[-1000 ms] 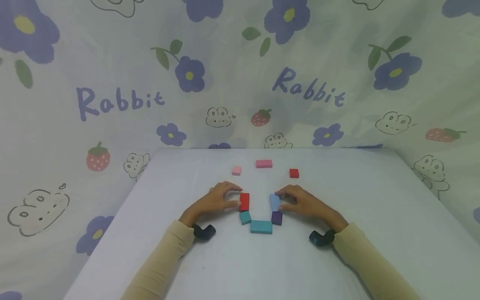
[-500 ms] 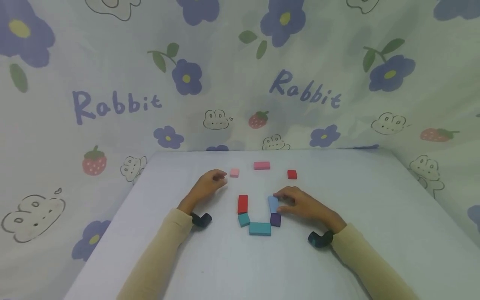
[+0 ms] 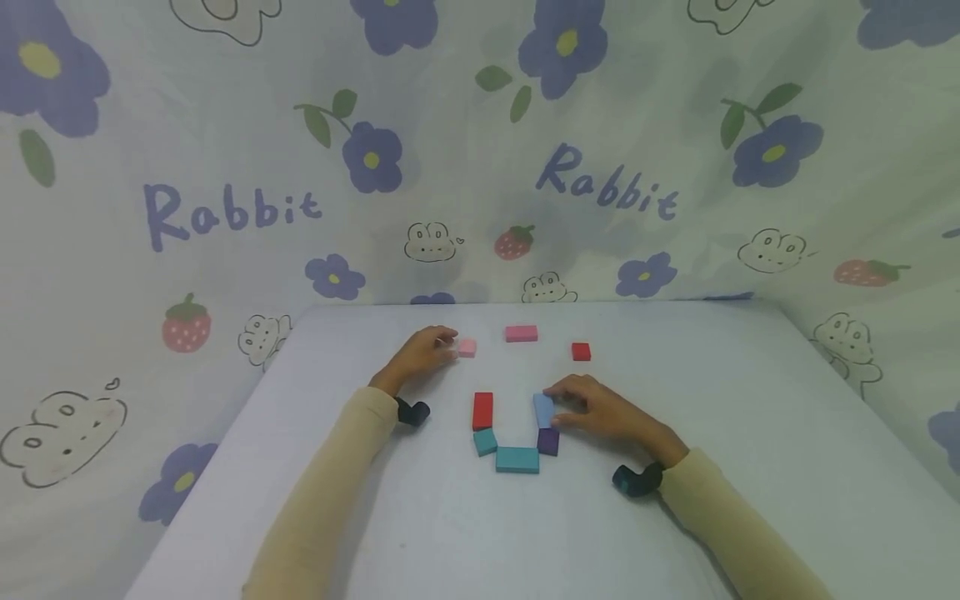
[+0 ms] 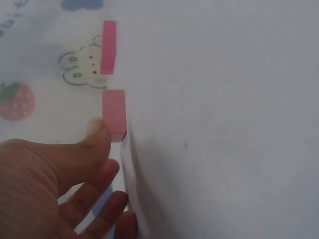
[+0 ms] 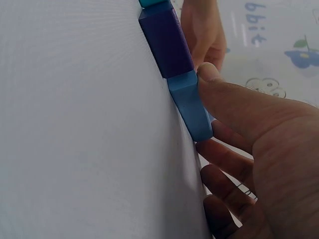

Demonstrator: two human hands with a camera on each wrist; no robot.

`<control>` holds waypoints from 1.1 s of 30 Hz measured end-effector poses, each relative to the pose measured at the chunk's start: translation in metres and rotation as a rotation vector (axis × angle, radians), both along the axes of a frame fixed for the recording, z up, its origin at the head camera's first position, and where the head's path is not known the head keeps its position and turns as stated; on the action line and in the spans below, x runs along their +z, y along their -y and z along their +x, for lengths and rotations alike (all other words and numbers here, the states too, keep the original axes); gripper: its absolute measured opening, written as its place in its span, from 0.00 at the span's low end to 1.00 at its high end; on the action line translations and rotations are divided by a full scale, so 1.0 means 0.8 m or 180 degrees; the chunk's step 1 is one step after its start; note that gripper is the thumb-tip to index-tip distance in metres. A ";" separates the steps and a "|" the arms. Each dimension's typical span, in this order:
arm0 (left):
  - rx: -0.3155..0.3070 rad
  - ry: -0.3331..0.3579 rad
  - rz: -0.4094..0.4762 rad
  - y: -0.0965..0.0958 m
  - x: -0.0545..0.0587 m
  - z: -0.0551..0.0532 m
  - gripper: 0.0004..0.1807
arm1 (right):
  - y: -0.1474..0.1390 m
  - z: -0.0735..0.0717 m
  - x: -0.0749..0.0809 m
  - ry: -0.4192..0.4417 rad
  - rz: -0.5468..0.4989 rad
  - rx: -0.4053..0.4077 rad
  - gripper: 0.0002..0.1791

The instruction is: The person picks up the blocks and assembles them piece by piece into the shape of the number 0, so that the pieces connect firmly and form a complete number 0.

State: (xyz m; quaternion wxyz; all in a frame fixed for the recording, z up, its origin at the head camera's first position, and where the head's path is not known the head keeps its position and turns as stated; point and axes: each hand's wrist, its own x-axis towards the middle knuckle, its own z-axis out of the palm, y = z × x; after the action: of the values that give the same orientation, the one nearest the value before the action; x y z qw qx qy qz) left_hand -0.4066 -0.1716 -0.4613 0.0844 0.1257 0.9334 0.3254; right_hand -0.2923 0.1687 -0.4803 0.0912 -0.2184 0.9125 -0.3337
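In the head view my left hand is just left of a small light pink block. Its thumb and fingers are apart; in the left wrist view the thumb overlaps the near end of that block. My right hand holds a light blue block between thumb and fingers, flat on the table. One end of this block meets a small dark purple block. A long red block, a small teal block and a long teal block complete a U-shaped row.
Toward the back of the white table lie a long pink block and a small red block. A patterned cloth hangs behind the table. Black wrist devices sit at both wrists.
My left hand has left the long red block and moved back and left to the light pink block. My right hand stays at the light blue block. The view tilts slightly.
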 end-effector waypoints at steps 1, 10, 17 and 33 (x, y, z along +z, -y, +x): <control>-0.0007 0.0011 -0.0020 -0.001 0.000 -0.001 0.23 | 0.000 0.000 0.000 -0.0004 -0.0009 -0.0003 0.30; 0.0034 -0.0001 -0.0002 -0.003 0.001 0.006 0.23 | 0.005 -0.003 -0.002 -0.0053 -0.0031 0.0071 0.30; -0.0055 -0.0122 -0.0014 -0.008 -0.004 -0.002 0.20 | -0.001 -0.006 -0.004 -0.0082 -0.0064 0.0127 0.31; 0.0281 0.0145 0.0049 -0.014 -0.007 -0.002 0.19 | -0.004 -0.004 -0.003 -0.0158 -0.0105 0.0174 0.31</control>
State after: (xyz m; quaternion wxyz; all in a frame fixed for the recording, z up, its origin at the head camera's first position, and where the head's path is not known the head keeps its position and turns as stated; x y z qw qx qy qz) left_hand -0.4079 -0.1607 -0.4668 0.0903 0.0777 0.9333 0.3388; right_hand -0.2957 0.1715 -0.4826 0.0739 -0.2529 0.9025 -0.3407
